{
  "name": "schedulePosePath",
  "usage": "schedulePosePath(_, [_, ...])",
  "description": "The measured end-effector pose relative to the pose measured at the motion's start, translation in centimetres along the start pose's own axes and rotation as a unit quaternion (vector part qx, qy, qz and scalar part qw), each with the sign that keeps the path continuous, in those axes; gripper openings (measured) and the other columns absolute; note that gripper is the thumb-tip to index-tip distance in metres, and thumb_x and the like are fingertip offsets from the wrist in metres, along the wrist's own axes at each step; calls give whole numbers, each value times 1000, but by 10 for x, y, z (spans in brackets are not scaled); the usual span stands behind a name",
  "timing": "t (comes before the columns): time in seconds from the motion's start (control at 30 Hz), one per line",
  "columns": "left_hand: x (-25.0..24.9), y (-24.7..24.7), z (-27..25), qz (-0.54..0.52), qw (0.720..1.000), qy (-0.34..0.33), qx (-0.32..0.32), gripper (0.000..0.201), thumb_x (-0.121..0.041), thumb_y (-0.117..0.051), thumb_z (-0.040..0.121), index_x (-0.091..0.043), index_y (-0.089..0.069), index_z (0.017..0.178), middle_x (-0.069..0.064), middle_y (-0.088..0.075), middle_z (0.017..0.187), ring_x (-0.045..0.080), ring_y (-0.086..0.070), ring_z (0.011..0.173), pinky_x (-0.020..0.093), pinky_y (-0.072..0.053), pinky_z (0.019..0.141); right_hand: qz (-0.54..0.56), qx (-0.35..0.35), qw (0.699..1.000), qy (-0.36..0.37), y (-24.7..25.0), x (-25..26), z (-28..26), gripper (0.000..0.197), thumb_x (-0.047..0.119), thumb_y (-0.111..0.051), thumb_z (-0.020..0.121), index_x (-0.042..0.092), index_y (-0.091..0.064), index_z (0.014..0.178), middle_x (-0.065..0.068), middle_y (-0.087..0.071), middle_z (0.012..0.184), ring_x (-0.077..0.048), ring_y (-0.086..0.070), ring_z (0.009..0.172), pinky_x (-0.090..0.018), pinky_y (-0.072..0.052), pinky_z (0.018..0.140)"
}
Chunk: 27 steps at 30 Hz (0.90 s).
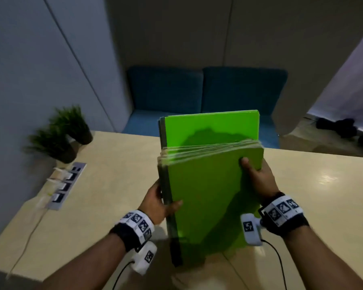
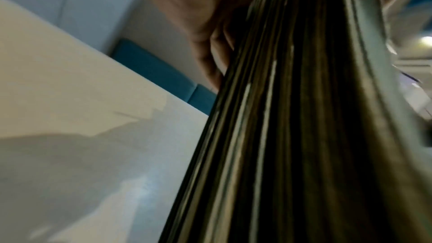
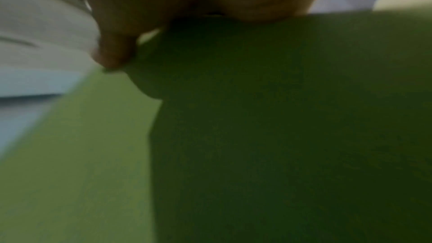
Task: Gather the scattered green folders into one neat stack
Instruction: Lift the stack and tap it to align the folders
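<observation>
A thick stack of green folders (image 1: 205, 197) is held tilted above the wooden table (image 1: 105, 164), its top edges fanned slightly. A farther folder (image 1: 212, 126) sticks up higher behind the rest. My left hand (image 1: 159, 201) grips the stack's left spine side, thumb on the front cover. My right hand (image 1: 256, 174) grips the upper right edge, thumb on the cover. The left wrist view shows the stacked folder edges (image 2: 292, 136) close up, with fingers (image 2: 210, 58) behind them. The right wrist view shows a green cover (image 3: 257, 136) under my thumb (image 3: 114, 51).
Two small potted plants (image 1: 61, 132) stand at the table's back left, beside a power strip (image 1: 65, 185) with plugged cables. A blue sofa (image 1: 205, 95) sits beyond the far edge. A cable (image 1: 27, 231) trails across the left of the table.
</observation>
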<state>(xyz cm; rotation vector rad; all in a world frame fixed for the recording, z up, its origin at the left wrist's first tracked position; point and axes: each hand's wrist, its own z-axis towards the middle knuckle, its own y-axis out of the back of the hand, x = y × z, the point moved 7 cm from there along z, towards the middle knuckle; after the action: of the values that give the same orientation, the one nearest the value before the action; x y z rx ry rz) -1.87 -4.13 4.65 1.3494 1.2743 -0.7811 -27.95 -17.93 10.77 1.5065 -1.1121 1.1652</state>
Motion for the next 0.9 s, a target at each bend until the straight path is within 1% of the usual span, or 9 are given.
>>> schedulePosePath(0.07, [15, 35, 3, -49, 997, 49, -21, 96, -68, -83, 40, -14, -60, 115, -9, -72, 101, 1, -68, 89, 25, -53, 80, -45, 23, 995, -80, -39, -19, 8, 91, 91, -62, 41, 18, -69, 95, 0, -70, 81, -12, -65, 59, -21, -49, 52])
schedulePosePath(0.13, [22, 65, 0, -58, 994, 98, -3, 95, -70, -83, 30, -15, -62, 105, -12, -73, 94, 2, -66, 81, 17, -52, 73, -90, 48, 979, -178, -80, -50, 8, 94, 94, -55, 41, 11, -68, 85, -10, -69, 83, -22, -64, 63, -28, -50, 57])
schedulePosePath(0.23, [59, 115, -6, -41, 975, 218, 14, 79, -50, -77, 56, -11, -55, 121, 9, -60, 125, 15, -61, 102, 26, -46, 88, -142, 95, 946, -274, -143, -97, -5, 106, 99, -44, 46, 3, -63, 86, -17, -67, 92, -33, -65, 83, -46, -53, 83])
schedulePosePath(0.33, [105, 170, -21, -33, 948, 316, -14, 83, -38, -74, 72, -4, -42, 141, 14, -42, 148, 30, -41, 134, 32, -30, 107, -145, 123, 926, -326, -207, -119, -30, 112, 96, -38, 52, -3, -65, 95, -12, -63, 84, -28, -61, 75, -39, -49, 76])
schedulePosePath(0.43, [131, 222, -39, -5, 933, 356, -60, 89, -35, -69, 66, -3, -39, 143, 8, -50, 137, 28, -44, 127, 32, -31, 98, -165, 159, 910, -346, -265, -137, -41, 127, 105, -34, 24, -2, -68, 85, -13, -60, 67, -25, -57, 63, -38, -47, 67])
schedulePosePath(0.57, [150, 270, -53, 16, 925, 373, -65, 109, -44, -71, 45, -6, -41, 143, 11, -43, 143, 29, -40, 130, 34, -29, 99, -188, 184, 895, -359, -324, -146, -48, 114, 104, -37, 33, 6, -66, 84, -12, -64, 78, -29, -64, 77, -41, -52, 80])
schedulePosePath(0.63, [160, 290, -55, 19, 924, 376, -66, 114, -48, -71, 38, -5, -43, 141, 13, -45, 137, 27, -44, 118, 33, -30, 94, -186, 177, 897, -360, -343, -144, -49, 120, 103, -35, 30, 5, -64, 94, -12, -64, 88, -30, -63, 80, -41, -52, 81])
schedulePosePath(0.77, [182, 314, -56, 76, 912, 401, -46, 98, -53, -72, 52, -8, -47, 136, 13, -54, 126, 30, -51, 113, 36, -39, 93, -192, 199, 885, -375, -370, -147, -55, 105, 97, -37, 55, 4, -61, 98, -13, -62, 95, -28, -61, 80, -41, -51, 86])
schedulePosePath(0.9, [183, 322, -51, 161, 905, 393, 10, 42, -50, -73, 71, -18, -53, 90, 5, -49, 78, 23, -51, 77, 31, -37, 68, -249, 190, 861, -400, -374, -160, -59, 151, 105, -36, 19, 4, -52, 130, -19, -56, 126, -37, -60, 104, -46, -47, 96])
